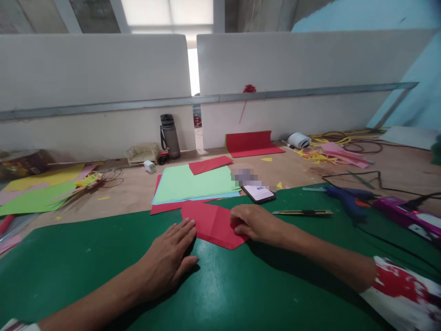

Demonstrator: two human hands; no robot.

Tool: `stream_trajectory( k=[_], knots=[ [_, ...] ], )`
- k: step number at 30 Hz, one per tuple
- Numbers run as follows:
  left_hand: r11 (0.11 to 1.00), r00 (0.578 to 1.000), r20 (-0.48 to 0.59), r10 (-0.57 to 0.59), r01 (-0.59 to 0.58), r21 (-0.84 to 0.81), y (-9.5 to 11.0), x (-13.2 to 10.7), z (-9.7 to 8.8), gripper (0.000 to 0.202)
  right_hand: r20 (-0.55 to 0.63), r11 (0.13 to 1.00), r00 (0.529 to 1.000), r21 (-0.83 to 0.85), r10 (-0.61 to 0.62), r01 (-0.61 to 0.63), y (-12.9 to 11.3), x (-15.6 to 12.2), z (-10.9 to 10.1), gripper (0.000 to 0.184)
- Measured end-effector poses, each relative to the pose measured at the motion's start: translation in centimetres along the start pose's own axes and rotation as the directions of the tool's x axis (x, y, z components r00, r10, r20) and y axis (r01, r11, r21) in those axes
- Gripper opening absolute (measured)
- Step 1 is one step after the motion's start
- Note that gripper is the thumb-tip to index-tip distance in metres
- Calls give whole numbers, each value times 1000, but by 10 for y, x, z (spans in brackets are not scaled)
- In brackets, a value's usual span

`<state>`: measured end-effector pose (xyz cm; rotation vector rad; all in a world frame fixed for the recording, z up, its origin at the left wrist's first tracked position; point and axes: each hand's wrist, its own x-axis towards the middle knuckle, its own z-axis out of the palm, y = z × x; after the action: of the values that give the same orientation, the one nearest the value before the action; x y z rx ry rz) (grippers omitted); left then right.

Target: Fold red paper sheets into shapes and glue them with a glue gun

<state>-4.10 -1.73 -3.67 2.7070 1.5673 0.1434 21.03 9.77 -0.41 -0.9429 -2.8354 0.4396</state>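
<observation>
A folded piece of red paper (213, 223) lies on the green cutting mat (220, 289), with a crease running down its middle. My left hand (168, 255) rests flat, fingers stretched out, its fingertips on the paper's left edge. At the right edge my right hand (253, 223) has its fingers curled and pinched on the paper. Just behind the paper is a stack of light green and blue sheets (193, 184), with red sheets beneath and a red strip (211, 164) on top. A smartphone (258, 192) with a lit screen lies beside the stack.
A utility knife (303, 213) lies right of my right hand. Farther right are a blue glue gun (347, 204), a purple power strip (409, 216) and cables. Along the back stand a dark bottle (170, 138) and a folded red card (253, 144). Coloured paper (41, 193) lies at left.
</observation>
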Motion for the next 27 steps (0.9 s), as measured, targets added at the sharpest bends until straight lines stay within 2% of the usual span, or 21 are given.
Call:
stream_trajectory(
  k=[2,4,6,8,14,19,23,27],
  knots=[
    [1000,1000,-19,4,-3,14,4,1,-1,56,-69,989,997,-144,-26,16,-2,-3,5,7],
    [999,999,-41,-1,2,34,9,2,-3,51,-103,959,983,-256,-155,124,-5,-8,8,17],
    [999,999,-38,-14,16,50,14,3,-6,42,-94,932,957,-272,-276,242,-7,-11,8,24],
    [998,1000,-22,-22,24,60,16,5,-9,33,-59,929,943,-206,-327,309,-9,-13,6,19],
    [991,998,-33,-45,49,127,13,13,-13,28,59,942,943,-59,-327,331,-8,-12,-3,15],
    [987,995,-102,14,2,159,2,21,-6,19,40,896,915,-186,-402,402,-4,-18,-6,26],
    [990,996,-62,61,-53,130,-1,22,-1,28,17,884,915,-250,-403,395,0,-20,-3,27],
    [998,999,9,39,-40,42,0,16,0,49,-57,949,951,-112,-303,295,4,-15,6,22]
  ],
)
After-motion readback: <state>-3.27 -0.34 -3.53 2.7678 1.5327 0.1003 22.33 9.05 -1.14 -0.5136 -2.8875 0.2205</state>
